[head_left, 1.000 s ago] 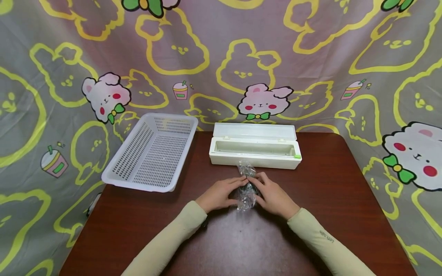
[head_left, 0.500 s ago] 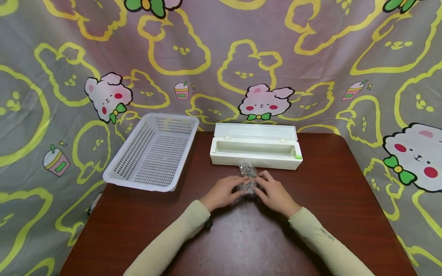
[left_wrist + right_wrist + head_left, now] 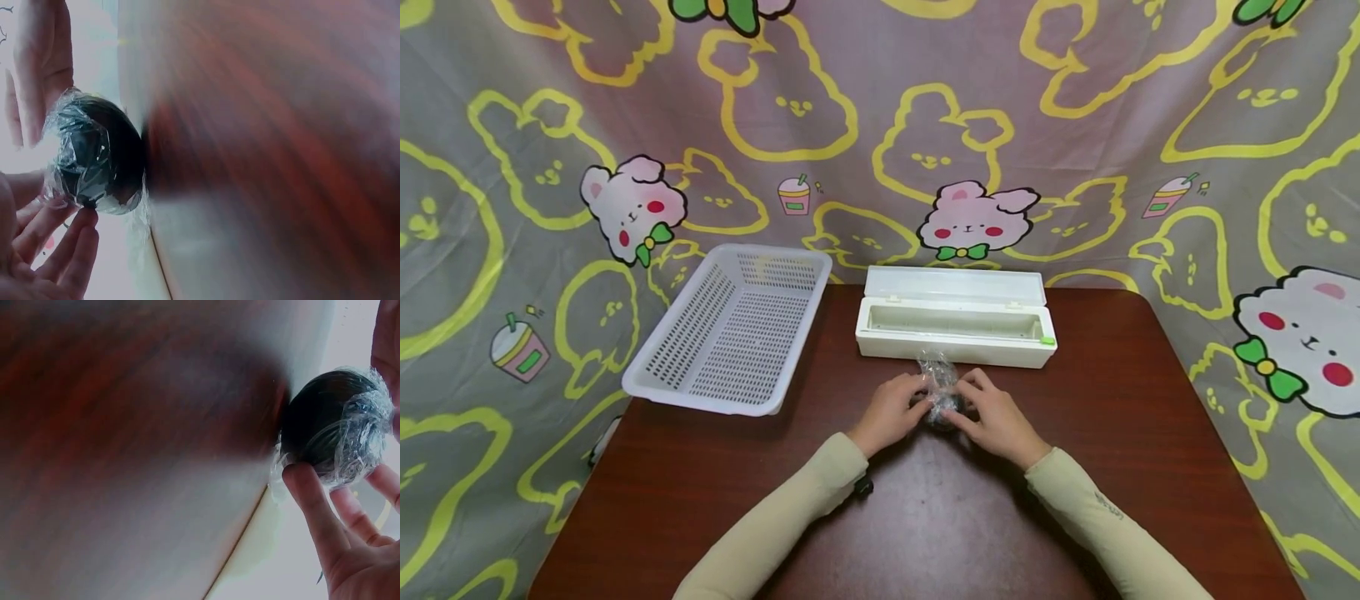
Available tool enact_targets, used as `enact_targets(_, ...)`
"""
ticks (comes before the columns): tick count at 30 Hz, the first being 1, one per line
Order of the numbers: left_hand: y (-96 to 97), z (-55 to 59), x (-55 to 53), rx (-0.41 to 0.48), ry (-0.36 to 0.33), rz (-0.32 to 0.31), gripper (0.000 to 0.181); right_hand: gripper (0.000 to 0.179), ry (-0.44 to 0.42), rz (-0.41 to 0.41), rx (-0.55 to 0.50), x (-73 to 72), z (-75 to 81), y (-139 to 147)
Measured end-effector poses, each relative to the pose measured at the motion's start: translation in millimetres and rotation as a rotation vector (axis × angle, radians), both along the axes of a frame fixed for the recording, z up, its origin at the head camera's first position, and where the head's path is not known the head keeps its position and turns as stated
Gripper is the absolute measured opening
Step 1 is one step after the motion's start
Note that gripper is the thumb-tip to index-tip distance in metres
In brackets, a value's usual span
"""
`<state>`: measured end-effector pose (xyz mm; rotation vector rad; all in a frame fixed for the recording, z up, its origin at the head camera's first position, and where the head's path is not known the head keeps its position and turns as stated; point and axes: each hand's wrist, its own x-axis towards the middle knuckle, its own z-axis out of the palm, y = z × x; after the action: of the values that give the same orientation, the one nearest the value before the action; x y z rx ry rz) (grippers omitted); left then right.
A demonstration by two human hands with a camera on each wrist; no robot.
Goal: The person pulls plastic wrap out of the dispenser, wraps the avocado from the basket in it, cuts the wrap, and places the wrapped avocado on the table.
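Observation:
A dark, round object (image 3: pixel 119 147) wrapped in crinkled cling film (image 3: pixel 365 434) sits on the brown table in front of me; its kind is masked by the film. My left hand (image 3: pixel 891 412) holds it from the left, fingers and thumb bent at the film. From the right, my right hand (image 3: pixel 1002 421) holds it, with the thumb on its near side and fingers on the far side. A loose tail of film sticks out beyond the fingers toward the white box. In both wrist views fingertips touch the wrapped surface, and the film bunches on top.
A long white cling film dispenser box (image 3: pixel 955 353) stands just behind the hands, lid raised, with a green slider (image 3: pixel 1047 341) at its right end. A white perforated plastic basket (image 3: pixel 696 406) stands at the back left. Patterned cloth (image 3: pixel 850 100) hangs behind the table (image 3: pixel 925 533).
The film's near end has been folded in over the round object. My left hand has shifted slightly right and its fingers have drawn in; the right thumb has moved onto the near side.

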<state>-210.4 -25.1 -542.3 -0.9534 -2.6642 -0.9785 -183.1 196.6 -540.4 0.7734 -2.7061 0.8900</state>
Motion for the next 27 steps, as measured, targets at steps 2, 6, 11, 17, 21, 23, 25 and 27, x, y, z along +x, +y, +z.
enact_targets(2,1.9,0.6,-0.2,0.023,0.002,0.021,0.024,0.023,0.024,-0.011,0.007,-0.8,-0.7,-1.0)
enact_targets(6,3.3,2.9,0.0,0.07,-0.003,0.053,0.034,0.016,0.06,-0.032,0.017,-2.0,-0.3,-4.0)
enact_targets(11,2.2,5.3,0.1,0.036,0.048,0.048,0.02,0.023,0.074,-0.073,0.035,-2.0,2.5,-7.9)
enact_targets(17,0.3,5.6,0.5,-0.009,-0.003,-0.005,0.013,0.049,0.112,-0.057,0.058,-0.8,5.6,-8.3)
enact_targets(21,-3.6,6.4,1.6,-0.022,-0.096,-0.055,0.029,0.043,0.13,-0.033,0.107,-0.5,5.1,-6.5)
enact_targets(23,-6.1,7.6,2.2,-0.023,-0.143,-0.075,0.036,0.039,0.122,-0.027,0.111,-0.7,3.5,-5.5)
enact_targets(25,-7.8,9.0,2.7,-0.024,-0.175,-0.088,0.042,0.039,0.107,-0.026,0.104,-1.1,1.5,-4.6)
enact_targets(27,-8.7,9.5,2.6,-0.027,-0.196,-0.091,0.045,0.039,0.106,-0.021,0.106,-1.7,-0.3,-3.9)
